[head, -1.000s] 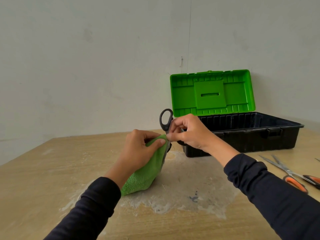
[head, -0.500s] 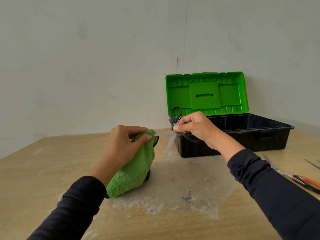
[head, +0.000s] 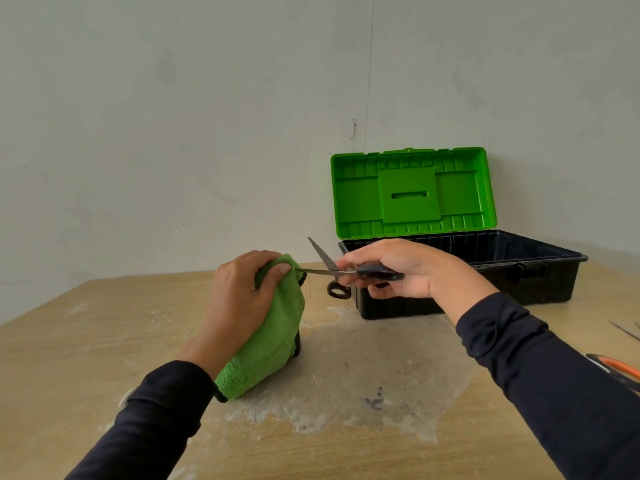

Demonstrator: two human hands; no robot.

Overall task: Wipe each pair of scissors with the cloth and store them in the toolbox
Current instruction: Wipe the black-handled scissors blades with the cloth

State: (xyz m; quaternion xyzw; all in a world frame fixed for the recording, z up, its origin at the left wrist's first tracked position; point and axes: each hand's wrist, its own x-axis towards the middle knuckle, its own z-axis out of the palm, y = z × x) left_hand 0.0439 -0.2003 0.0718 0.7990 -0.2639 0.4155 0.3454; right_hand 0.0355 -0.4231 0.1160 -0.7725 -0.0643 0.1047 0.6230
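Note:
My right hand [head: 401, 268] grips the black handles of a pair of scissors [head: 332, 270], blades spread apart. One blade points up and left; the other runs level to the left, with its tip inside the green cloth [head: 270, 337]. My left hand [head: 246, 299] holds that cloth, pinching it round the blade tip. The cloth hangs down to the wooden table [head: 69, 341]. Behind my right hand stands the toolbox [head: 540, 271], a black tub with its green lid [head: 412, 192] upright and open.
At the right edge lies an orange-handled pair of scissors [head: 620, 368], partly cut off, with thin metal blades [head: 623, 330] just beyond it. A pale, dusty patch covers the table's middle. A grey wall stands close behind the toolbox.
My right hand has turned the scissors: the black loop that stood upward now hangs below, and a blade points upward. The level blade has gone into the cloth.

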